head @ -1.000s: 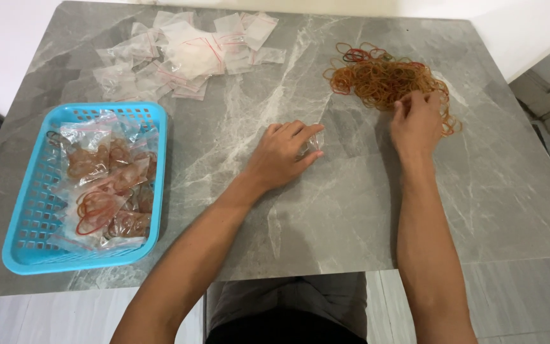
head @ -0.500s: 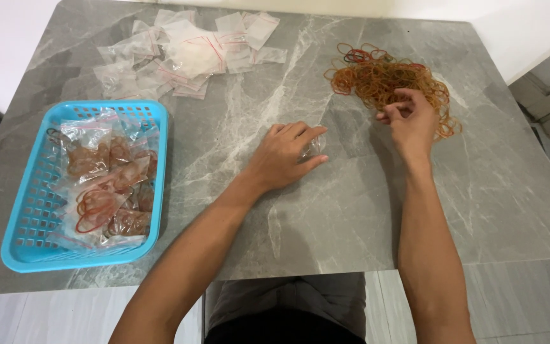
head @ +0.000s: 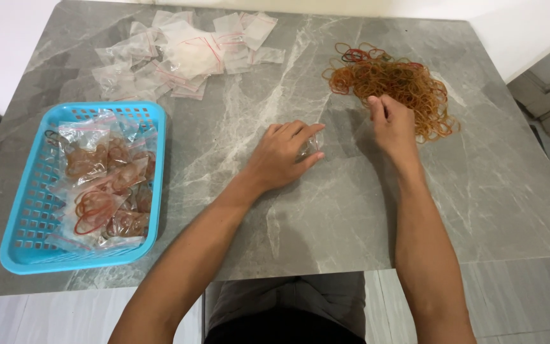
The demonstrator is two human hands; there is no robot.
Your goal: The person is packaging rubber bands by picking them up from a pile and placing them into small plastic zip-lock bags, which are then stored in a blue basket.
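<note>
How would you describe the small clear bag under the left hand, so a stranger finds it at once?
On the grey marble table, find the left hand near the middle. The small clear bag lies under its fingertips, alone and apparently empty, unlike the heap at the far edge and the filled ones in the basket.

— What sits off to my left, away from my work?

— A blue plastic basket point(head: 30, 210) near the table's front left edge, with slotted walls. Inside it lie small clear bags point(head: 100, 191) already stuffed with reddish and brown bands, heaped over one another.

— And farther back?

— A loose heap of empty clear bags point(head: 183, 54) with thin red strips along their tops, spread at the far left of the grey marbled table point(head: 326, 236). Beyond the table's right edge I see pale floor point(head: 542, 83).
</note>
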